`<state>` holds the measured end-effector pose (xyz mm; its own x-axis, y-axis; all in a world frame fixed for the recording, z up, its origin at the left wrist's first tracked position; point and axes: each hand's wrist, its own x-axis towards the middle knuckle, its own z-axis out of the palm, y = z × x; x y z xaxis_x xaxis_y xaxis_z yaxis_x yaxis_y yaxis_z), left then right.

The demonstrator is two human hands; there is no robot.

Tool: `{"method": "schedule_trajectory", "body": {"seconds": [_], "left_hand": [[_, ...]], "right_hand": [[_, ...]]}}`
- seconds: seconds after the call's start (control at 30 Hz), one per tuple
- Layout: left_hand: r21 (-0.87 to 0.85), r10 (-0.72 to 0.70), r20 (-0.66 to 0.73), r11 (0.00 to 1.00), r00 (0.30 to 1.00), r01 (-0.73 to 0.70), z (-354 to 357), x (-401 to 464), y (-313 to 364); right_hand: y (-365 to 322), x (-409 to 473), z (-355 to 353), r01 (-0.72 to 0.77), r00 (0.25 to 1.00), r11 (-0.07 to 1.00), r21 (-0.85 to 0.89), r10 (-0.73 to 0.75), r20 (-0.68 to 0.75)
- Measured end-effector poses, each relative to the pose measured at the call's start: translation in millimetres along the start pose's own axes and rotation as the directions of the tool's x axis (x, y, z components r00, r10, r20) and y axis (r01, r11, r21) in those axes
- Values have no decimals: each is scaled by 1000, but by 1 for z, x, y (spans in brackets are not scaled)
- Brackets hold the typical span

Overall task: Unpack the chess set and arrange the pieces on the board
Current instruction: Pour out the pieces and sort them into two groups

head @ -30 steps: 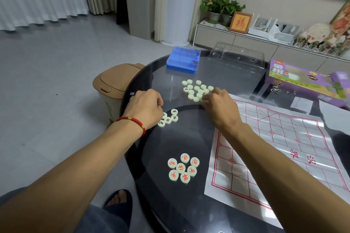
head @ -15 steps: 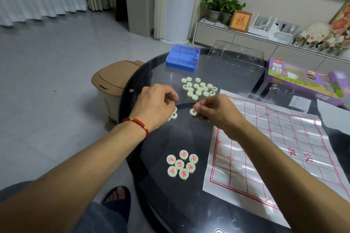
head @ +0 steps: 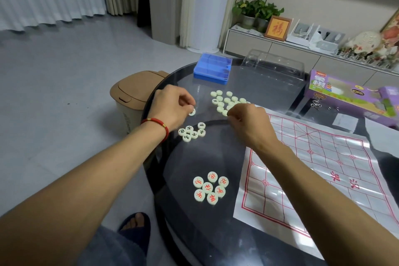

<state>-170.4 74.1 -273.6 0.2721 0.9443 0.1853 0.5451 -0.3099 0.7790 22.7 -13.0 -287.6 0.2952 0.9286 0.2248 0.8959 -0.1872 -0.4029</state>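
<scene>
While both forearms extend over the dark glass counter (head: pixel 216 153), the left hand (head: pixel 172 107) pinches one pale round piece (head: pixel 192 112) between its curled fingertips, above a cluster of black-marked pieces (head: pixel 192 131) lying face up. The right hand (head: pixel 248 123) hangs with fingers curled at the near edge of the unsorted pile (head: pixel 226 100); whether it has hold of a piece cannot be told. A group of red-marked pieces (head: pixel 208 187) lies nearer the person, just left of the paper board (head: pixel 323 168), which is spread flat on the right part of the counter. At the far side rest a blue case (head: pixel 212 69), a clear plastic tray (head: pixel 272 69) and a purple box (head: pixel 349 97).
</scene>
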Motion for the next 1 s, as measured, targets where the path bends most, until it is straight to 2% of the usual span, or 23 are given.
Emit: {"method": "schedule_trajectory", "body": {"seconds": [0.1,0.27,0.5,0.63,0.77,1.0], "left_hand": [[118,46,42,992,998,-51,9,5,-4],[244,48,134,966,990,-80,18,4,-6],[293,29,171,953,985,-79,19,4,-2],[299,-1,254,951,967,-77,11,6,2],[280,18,227,956,974,-83,8,2,4],[256,82,161,959,984,-122,4,-13,13]], "right_hand": [[1,12,12,-15,1000,993,-116,17,23],[3,21,25,-33,997,979,-199,18,-79],[2,20,24,42,998,975,-219,-52,-39],[0,10,19,102,994,955,-280,-109,-8],[-3,9,13,122,993,940,-320,-116,37],[-5,12,7,111,990,956,-271,-83,113]]}}
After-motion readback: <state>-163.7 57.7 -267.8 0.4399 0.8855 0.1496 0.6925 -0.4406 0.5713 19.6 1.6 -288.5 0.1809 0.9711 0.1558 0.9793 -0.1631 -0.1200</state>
